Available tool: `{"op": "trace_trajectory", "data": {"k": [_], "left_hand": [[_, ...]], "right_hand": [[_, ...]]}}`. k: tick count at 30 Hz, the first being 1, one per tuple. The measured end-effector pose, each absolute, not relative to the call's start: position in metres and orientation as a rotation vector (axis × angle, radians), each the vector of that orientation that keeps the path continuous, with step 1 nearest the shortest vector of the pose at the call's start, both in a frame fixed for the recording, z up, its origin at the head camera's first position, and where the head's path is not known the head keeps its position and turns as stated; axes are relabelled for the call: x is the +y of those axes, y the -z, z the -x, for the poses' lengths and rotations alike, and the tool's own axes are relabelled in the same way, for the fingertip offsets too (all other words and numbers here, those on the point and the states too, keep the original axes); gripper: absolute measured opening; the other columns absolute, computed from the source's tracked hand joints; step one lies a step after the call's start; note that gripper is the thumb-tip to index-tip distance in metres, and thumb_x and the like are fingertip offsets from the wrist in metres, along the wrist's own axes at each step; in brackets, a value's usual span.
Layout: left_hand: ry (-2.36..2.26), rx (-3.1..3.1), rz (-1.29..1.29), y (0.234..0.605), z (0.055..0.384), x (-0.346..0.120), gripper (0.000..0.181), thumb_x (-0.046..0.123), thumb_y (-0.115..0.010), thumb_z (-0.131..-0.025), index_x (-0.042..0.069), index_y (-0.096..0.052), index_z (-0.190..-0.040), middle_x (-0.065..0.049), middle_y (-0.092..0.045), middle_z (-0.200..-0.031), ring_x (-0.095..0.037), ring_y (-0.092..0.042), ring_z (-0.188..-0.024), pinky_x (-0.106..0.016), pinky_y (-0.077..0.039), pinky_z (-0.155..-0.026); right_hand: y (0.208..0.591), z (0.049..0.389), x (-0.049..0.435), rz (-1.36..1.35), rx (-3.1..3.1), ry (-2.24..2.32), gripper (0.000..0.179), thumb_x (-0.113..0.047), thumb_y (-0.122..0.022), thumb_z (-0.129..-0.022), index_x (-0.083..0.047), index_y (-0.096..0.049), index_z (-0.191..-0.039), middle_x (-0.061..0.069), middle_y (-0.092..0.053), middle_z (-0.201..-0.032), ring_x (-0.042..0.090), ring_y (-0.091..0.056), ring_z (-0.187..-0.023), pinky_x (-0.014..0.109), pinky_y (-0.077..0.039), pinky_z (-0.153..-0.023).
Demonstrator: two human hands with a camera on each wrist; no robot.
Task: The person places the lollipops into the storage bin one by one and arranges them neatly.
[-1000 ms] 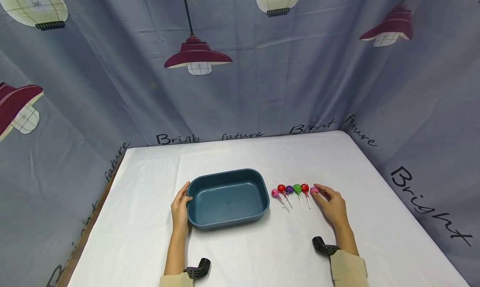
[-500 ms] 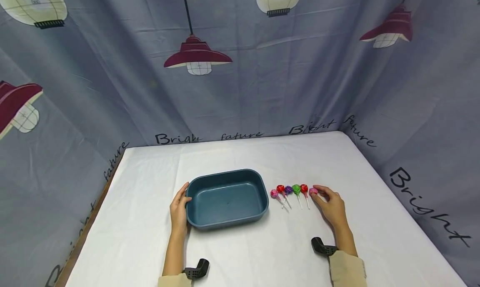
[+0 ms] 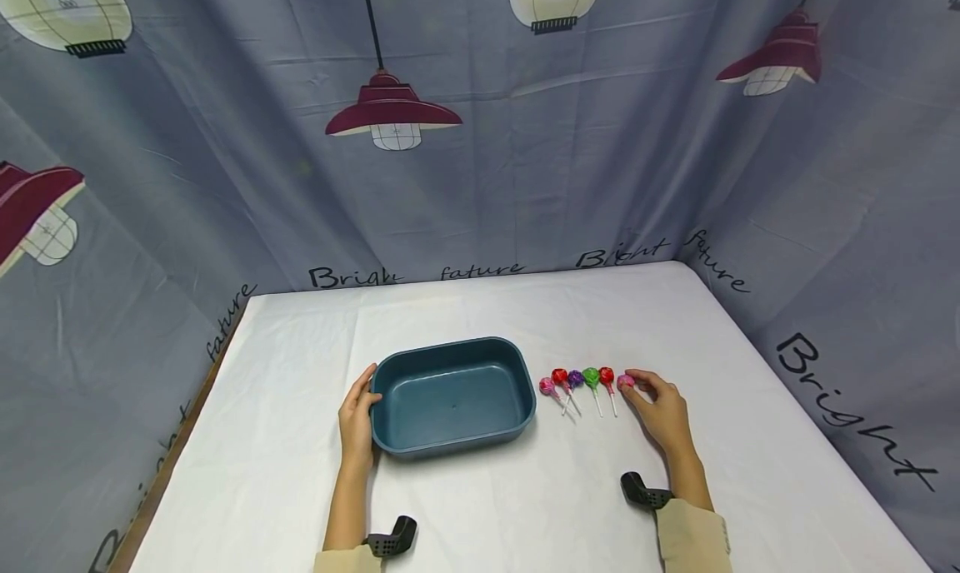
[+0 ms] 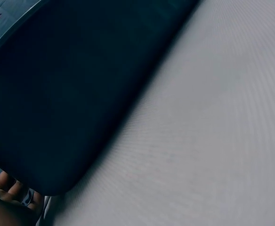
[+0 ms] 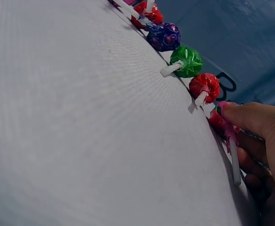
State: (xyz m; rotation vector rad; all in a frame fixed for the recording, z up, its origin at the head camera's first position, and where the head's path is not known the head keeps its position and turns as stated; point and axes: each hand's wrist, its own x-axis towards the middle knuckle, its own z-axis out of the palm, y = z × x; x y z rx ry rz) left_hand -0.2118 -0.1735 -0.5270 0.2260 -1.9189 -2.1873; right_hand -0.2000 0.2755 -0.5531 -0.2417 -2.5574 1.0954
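Note:
A rectangular dark teal plastic tub (image 3: 453,400) stands left of centre on the white-covered table. My left hand (image 3: 356,423) holds its left end, thumb at the rim and the other fingers along the outer wall. To the tub's right, my right hand (image 3: 666,411) pinches a pink lollipop (image 5: 229,123) by its wrapped head; its white stick points back toward me in the right wrist view. Beside it lie a red lollipop (image 3: 606,375), a green one (image 3: 591,377) and a purple one (image 3: 575,379). A second red lollipop (image 3: 559,376) and another pink lollipop (image 3: 547,386) end the row, sticks crossing.
White cloth (image 3: 495,506) covers the table, whose brown edge (image 3: 176,440) shows on the left. Grey-blue curtains (image 3: 480,190) printed with lamps and lettering hang behind and at both sides. Each wrist bears a black camera mount (image 3: 392,537).

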Motion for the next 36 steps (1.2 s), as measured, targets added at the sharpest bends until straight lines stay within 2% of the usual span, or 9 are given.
{"op": "trace_trajectory", "data": {"k": [11, 16, 22, 30, 36], "left_hand": [[2.159, -1.926, -0.224, 0.5299, 0.2127, -0.1752, 0.046, -0.002, -0.044, -0.085, 0.009, -0.054, -0.129, -0.004, -0.047, -0.136, -0.014, -0.036, -0.127, -0.032, -0.026, -0.104], [2.163, -1.942, -0.245, 0.5315, 0.2098, -0.1748, 0.047, 0.000, -0.045, -0.085, 0.012, -0.054, -0.130, 0.000, -0.049, -0.134, -0.011, -0.039, -0.124, -0.031, -0.027, -0.102], [2.159, -1.980, -0.212, 0.5295, 0.2090, -0.1763, 0.047, -0.001, -0.044, -0.087, 0.012, -0.052, -0.131, 0.000, -0.048, -0.134, -0.010, -0.039, -0.125, -0.026, -0.030, -0.101], [2.131, -2.004, -0.183, 0.5254, 0.2112, -0.1769, 0.047, 0.000, -0.043, -0.088, 0.012, -0.051, -0.132, -0.006, -0.045, -0.136, -0.017, -0.037, -0.128, -0.038, -0.026, -0.105], [2.139, -2.009, -0.174, 0.5259, 0.2113, -0.1771, 0.047, -0.002, -0.042, -0.088, 0.011, -0.051, -0.132, -0.007, -0.046, -0.136, -0.016, -0.038, -0.127, -0.035, -0.027, -0.104]], "right_hand": [[0.5536, 0.2011, 0.2754, 0.269, -2.566, -1.122, 0.033, -0.026, -0.063, -0.087, -0.007, -0.061, -0.114, 0.015, -0.060, -0.101, 0.029, -0.048, -0.097, 0.049, -0.037, -0.088], [0.5552, 0.1987, 0.2773, 0.281, -2.586, -1.122, 0.035, -0.029, -0.063, -0.087, -0.007, -0.061, -0.114, 0.014, -0.060, -0.102, 0.028, -0.049, -0.098, 0.049, -0.038, -0.089], [0.5563, 0.1988, 0.2803, 0.253, -2.580, -1.132, 0.036, -0.032, -0.063, -0.086, -0.007, -0.063, -0.113, 0.015, -0.061, -0.103, 0.029, -0.051, -0.097, 0.048, -0.038, -0.089], [0.5498, 0.1986, 0.2794, 0.300, -2.542, -1.227, 0.040, -0.035, -0.064, -0.085, -0.008, -0.063, -0.113, 0.016, -0.062, -0.106, 0.030, -0.053, -0.103, 0.048, -0.037, -0.094], [0.5465, 0.1953, 0.2805, 0.323, -2.555, -1.259, 0.041, -0.037, -0.066, -0.083, -0.007, -0.063, -0.110, 0.016, -0.063, -0.103, 0.030, -0.053, -0.103, 0.047, -0.037, -0.095]]}}
